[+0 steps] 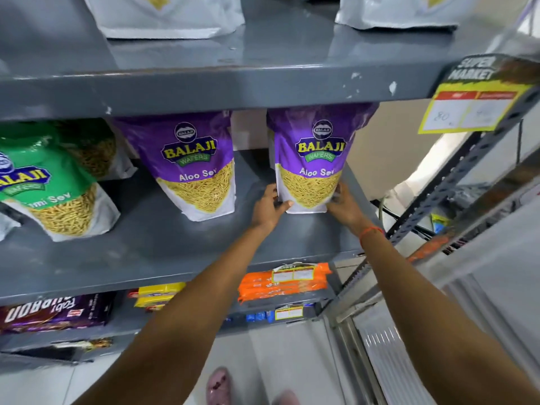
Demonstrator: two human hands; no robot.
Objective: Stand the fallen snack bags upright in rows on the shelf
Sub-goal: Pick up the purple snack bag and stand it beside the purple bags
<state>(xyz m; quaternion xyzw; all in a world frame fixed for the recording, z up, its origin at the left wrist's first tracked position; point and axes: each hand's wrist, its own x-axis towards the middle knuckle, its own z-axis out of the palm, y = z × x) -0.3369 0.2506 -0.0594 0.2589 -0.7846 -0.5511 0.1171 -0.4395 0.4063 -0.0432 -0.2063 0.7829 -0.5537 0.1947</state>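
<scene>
**Both hands seat purple Aloo Sev bag upright at right end of shelf**

Right purple bag stands on the grey shelf, long axis vertical, top just under the upper shelf lip. Left hand clamps its lower left corner, thumb on the front. Right hand cups the lower right corner, fingers wrapped round the edge. Each grip closed on the bag base, bag between them. Both arms extended forward and up, right wrist with orange band. Second purple bag upright, near on the left; green bag tilted, likely next.
</scene>
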